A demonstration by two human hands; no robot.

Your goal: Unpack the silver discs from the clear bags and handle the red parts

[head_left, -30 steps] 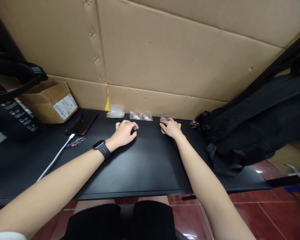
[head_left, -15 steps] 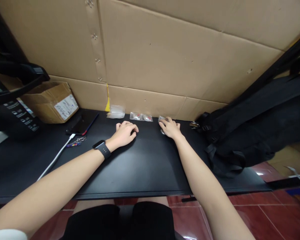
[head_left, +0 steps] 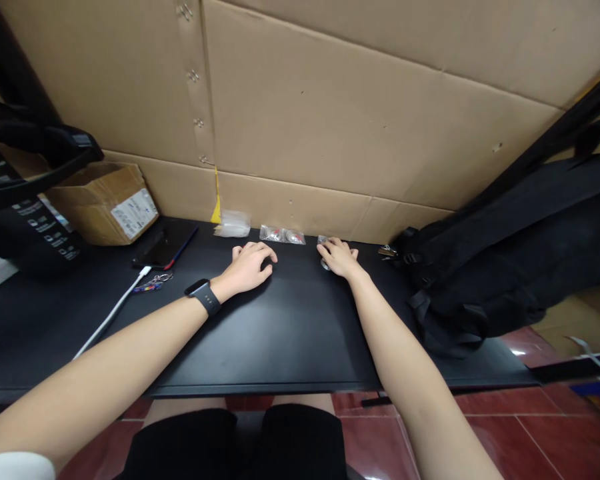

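My left hand rests on the black tabletop, fingers loosely bent and apart, with nothing in it. A dark watch is on that wrist. Beyond it lie a stack of clear plastic bags and clear packets holding round silvery things with red spots. My right hand lies over another small clear packet, fingers spread and bent downward. The rim of a shiny round thing shows beside its thumb side. Most of what lies beneath this hand is hidden.
Cardboard walls off the back. On the left are a phone with a white cable, a keyring, an opened carton and a large dark bottle. A black backpack and small keys sit right.
My right hand has shifted very slightly, showing a little more of the packet behind its fingers. My left hand stays in place. The camera view has tilted a little.
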